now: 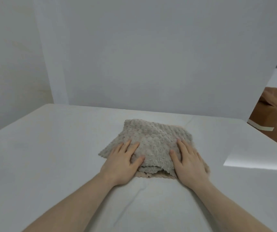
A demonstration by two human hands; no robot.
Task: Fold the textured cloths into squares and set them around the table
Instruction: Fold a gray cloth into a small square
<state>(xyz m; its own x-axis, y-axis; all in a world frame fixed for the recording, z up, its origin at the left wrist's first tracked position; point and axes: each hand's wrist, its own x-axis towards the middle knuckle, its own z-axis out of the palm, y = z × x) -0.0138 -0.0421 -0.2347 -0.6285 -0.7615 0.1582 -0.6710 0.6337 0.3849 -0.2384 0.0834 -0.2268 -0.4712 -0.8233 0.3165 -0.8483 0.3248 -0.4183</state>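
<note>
Surface (42,148): white, covered by a white sheet with soft creases on the near side of the grey cloth.
Left hand (122,162): flat, palm down, fingers straight and slightly spread, pressing the left near part of the grey cloth; its forearm is bare.
Grey cloth (154,141): nubby and textured, folded into a rough square, lying at the middle of the surface under both hands.
Beige cloth (152,176): lies beneath the grey cloth; only a scalloped strip shows at the grey cloth's near edge, between the two wrists.
Right hand (190,162): flat, palm down, fingers straight and together, pressing the right near part of the grey cloth.
Brown box (266,121): off the surface, far right of the grey cloth.
</note>
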